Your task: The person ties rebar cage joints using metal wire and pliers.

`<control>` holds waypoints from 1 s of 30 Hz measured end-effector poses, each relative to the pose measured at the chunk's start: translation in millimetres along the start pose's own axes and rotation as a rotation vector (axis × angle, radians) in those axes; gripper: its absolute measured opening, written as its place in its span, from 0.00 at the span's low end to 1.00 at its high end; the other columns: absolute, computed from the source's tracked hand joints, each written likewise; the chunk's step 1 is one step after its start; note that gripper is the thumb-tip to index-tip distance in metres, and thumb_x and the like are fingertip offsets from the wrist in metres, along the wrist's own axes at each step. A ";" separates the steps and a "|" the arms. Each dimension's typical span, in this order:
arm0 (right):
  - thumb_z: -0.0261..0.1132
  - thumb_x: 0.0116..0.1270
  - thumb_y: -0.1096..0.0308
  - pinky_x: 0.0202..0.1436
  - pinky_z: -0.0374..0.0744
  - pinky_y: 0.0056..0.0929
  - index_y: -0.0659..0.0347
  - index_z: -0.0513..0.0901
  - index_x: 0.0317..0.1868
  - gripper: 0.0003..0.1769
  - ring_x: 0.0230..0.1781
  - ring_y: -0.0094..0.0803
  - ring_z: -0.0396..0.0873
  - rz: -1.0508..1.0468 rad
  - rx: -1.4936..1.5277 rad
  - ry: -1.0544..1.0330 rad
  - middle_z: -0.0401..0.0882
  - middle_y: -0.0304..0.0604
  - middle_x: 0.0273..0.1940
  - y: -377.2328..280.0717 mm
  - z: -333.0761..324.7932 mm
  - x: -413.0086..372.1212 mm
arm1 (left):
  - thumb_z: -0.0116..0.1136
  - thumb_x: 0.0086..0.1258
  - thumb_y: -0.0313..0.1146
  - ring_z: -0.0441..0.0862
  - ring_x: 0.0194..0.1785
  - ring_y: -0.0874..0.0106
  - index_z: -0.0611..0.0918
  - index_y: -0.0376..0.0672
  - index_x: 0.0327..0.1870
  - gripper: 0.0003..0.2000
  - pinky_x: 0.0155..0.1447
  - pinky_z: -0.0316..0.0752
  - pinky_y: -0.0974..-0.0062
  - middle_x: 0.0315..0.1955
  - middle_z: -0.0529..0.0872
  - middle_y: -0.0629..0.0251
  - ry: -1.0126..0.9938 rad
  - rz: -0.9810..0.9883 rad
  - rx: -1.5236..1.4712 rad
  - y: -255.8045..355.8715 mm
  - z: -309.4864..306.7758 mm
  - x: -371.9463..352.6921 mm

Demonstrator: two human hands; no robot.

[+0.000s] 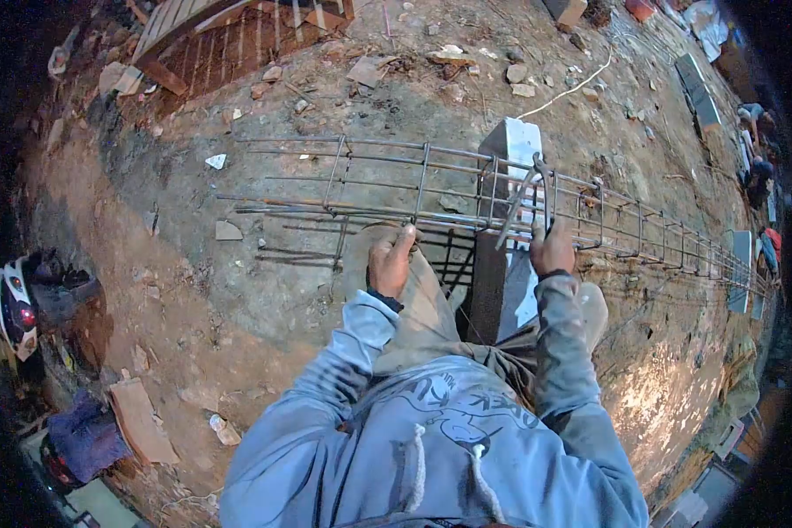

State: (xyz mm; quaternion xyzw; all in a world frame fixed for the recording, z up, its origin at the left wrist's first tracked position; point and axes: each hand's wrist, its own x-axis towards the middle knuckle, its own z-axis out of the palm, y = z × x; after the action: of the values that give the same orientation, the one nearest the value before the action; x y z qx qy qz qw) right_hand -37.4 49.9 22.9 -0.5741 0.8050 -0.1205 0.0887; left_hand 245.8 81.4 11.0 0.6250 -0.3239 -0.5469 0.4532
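Observation:
A long rebar cage of steel bars and square stirrups lies across a white block and runs off to the right. My left hand grips the cage's near long bar. My right hand is closed around a loose stirrup standing up at the cage, just right of the block. Grey hoodie sleeves cover both arms, and my knees sit below the cage.
Bare dirt ground with stones and rubble lies all around. A wooden pallet rests at the top left. A helmet and cloth lie at the left edge. People crouch at the far right near more blocks.

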 end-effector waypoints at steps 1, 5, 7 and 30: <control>0.62 0.61 0.60 0.43 0.74 0.45 0.65 0.73 0.48 0.20 0.40 0.56 0.75 -0.006 -0.001 -0.004 0.76 0.59 0.42 -20.0 -15.3 -9.7 | 0.55 0.67 0.45 0.70 0.25 0.84 0.84 0.41 0.32 0.16 0.29 0.63 0.81 0.22 0.77 0.76 -0.035 0.025 0.014 4.5 0.7 -0.7; 0.59 0.63 0.64 0.47 0.73 0.40 0.63 0.73 0.50 0.17 0.42 0.53 0.75 -0.409 0.582 -0.178 0.76 0.56 0.43 -86.8 -14.8 -63.6 | 0.56 0.67 0.44 0.68 0.21 0.83 0.84 0.42 0.32 0.15 0.25 0.61 0.81 0.20 0.76 0.77 -0.086 0.026 -0.022 3.0 12.0 4.5; 0.57 0.64 0.65 0.46 0.73 0.37 0.64 0.74 0.48 0.15 0.41 0.47 0.77 -0.295 0.842 -0.567 0.77 0.54 0.40 -105.7 -0.1 -87.1 | 0.56 0.67 0.45 0.70 0.22 0.82 0.84 0.40 0.32 0.16 0.25 0.63 0.80 0.19 0.76 0.75 -0.123 -0.005 0.011 4.4 14.3 9.8; 0.56 0.66 0.68 0.37 0.74 0.23 0.62 0.78 0.48 0.13 0.32 0.27 0.78 0.169 1.544 -0.755 0.81 0.41 0.34 -106.5 139.7 -40.3 | 0.57 0.60 0.46 0.81 0.34 0.53 0.85 0.47 0.36 0.14 0.39 0.75 0.58 0.30 0.84 0.53 0.091 0.447 0.985 47.0 48.9 78.2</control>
State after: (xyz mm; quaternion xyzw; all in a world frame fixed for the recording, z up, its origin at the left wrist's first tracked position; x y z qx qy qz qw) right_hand 111.1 42.0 -78.9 -0.2928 0.4545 -0.4280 0.7242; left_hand 217.2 -17.2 24.2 0.7023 -0.6469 -0.1934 0.2255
